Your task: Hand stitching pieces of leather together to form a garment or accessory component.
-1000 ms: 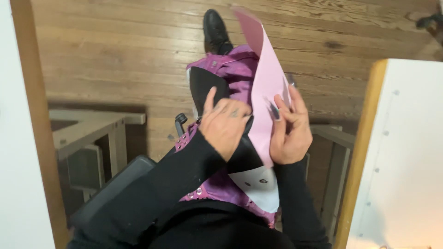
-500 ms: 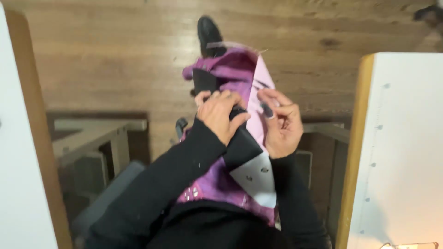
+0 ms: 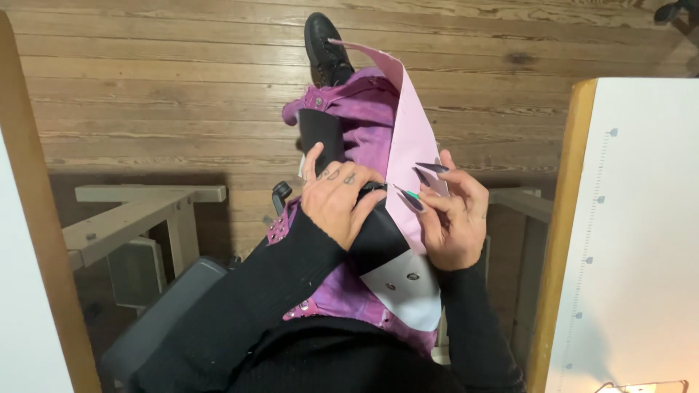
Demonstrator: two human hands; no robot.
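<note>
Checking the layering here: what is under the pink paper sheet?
Under the pink paper sheet lies purple fabric on the person's lap, beside a black piece. The left hand and right hand cover the rest.
</note>
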